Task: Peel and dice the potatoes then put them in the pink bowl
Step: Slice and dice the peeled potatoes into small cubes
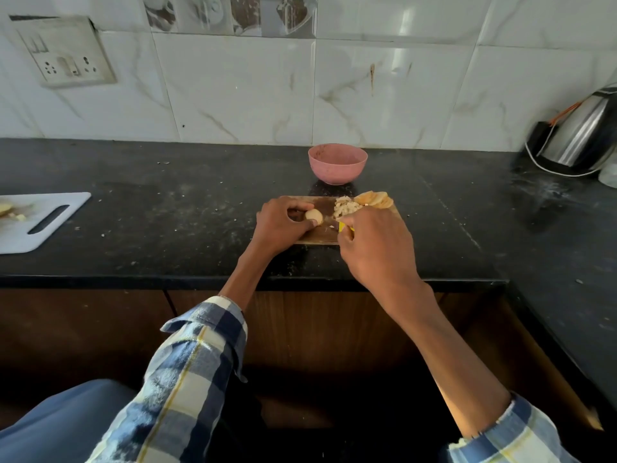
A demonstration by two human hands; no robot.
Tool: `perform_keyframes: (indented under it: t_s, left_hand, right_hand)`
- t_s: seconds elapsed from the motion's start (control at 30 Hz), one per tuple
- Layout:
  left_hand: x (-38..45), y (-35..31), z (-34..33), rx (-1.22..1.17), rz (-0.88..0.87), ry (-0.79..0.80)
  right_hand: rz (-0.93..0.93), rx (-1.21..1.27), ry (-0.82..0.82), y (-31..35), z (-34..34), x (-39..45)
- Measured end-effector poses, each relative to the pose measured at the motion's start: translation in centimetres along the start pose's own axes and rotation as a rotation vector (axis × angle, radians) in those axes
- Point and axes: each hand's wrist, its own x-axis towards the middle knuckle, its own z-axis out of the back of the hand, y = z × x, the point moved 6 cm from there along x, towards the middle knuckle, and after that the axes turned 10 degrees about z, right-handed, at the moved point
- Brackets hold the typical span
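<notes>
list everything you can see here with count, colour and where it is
pink bowl: 1, pink, on the counter beyond the wooden board; contents not visible
wooden board: 1, brown, on the counter under both hands
potato piece: 1, pale, peeled, on the board in the left hand
diced potato: 1 pile, pale, far part of the board
peels or slices: 1 heap, orange-tan, far right corner of the board
yellow tool: 1, yellow, mostly hidden in the right hand
white board: 1, white, far left of the counter
kettle: 1, steel, right, by the wall
socket plate: 1, white, on the tiled wall, left
counter: 1, black
left hand: holds the potato piece
right hand: grips the yellow tool
</notes>
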Motion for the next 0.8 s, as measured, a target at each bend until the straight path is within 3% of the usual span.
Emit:
perform_keyframes:
  t_s: [0.4, 0.8]
  left_hand:
    - [-0.2, -0.3, 0.2, -0.002, -0.032, -0.017]
    - [-0.1, -0.2, 0.1, 0.024, -0.022, -0.050]
  right_hand:
    - [-0.025, 0.015, 0.024, 0.9, -3.9, 4.0]
    - [-0.018, 0.016, 0.124, 1.3, -2.4, 2.9]
